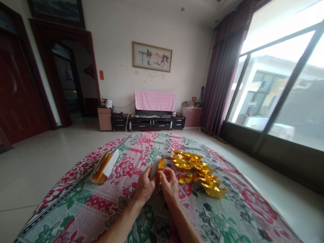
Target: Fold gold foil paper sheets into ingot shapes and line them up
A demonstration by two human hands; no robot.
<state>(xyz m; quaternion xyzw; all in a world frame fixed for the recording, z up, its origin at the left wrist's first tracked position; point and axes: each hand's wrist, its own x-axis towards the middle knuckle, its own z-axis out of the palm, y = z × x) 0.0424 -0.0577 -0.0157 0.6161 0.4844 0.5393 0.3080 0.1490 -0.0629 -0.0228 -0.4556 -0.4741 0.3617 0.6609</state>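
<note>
My left hand (144, 186) and my right hand (169, 184) meet over the flowered cloth (131, 206) and together pinch one sheet of gold foil paper (158, 166), gold on one side and white on the other, held upright. Both hands are closed on it. To the right of my right hand lies a heap of several folded gold paper pieces (197, 171). To the left of my left hand rests a stack of flat gold sheets (103, 167), its white backs showing.
The cloth covers a round surface standing on a pale tiled floor (37, 158). Far back stand a low dark cabinet (148, 122) with a pink cover and a framed picture above. Large windows (278, 87) and a purple curtain fill the right side. A dark doorway is at left.
</note>
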